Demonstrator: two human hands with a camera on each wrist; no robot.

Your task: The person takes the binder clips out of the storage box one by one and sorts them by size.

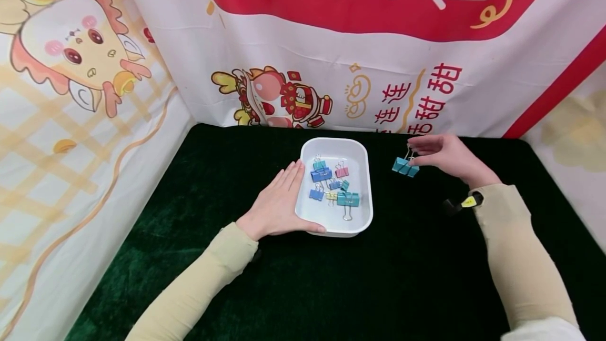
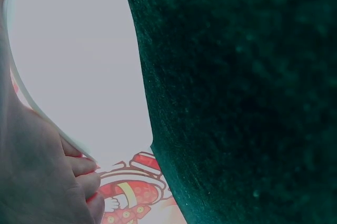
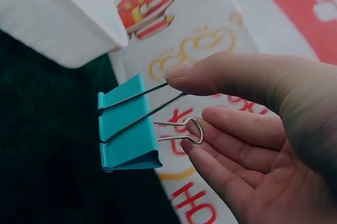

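A white plastic tub (image 1: 334, 228) stands on the dark green cloth with several binder clips in it: blue ones (image 1: 321, 174), a pink one (image 1: 342, 171), a small yellow one (image 1: 331, 196) and teal ones (image 1: 347, 199). Against the tub's left wall lies my left hand (image 1: 279, 201), fingers straight along the side and thumb at the near rim. To the right of the tub, my right hand (image 1: 442, 157) pinches a large teal binder clip (image 3: 129, 126) by its wire handles, between thumb and fingers. The clip hangs apart from the tub.
Dark green velvet cloth (image 1: 379, 283) covers the table. Behind it hangs a white and red printed curtain (image 1: 284, 46), and a patterned cloth (image 1: 71, 146) hangs on the left. A black strap with a yellow tag (image 1: 468, 202) is at the right wrist.
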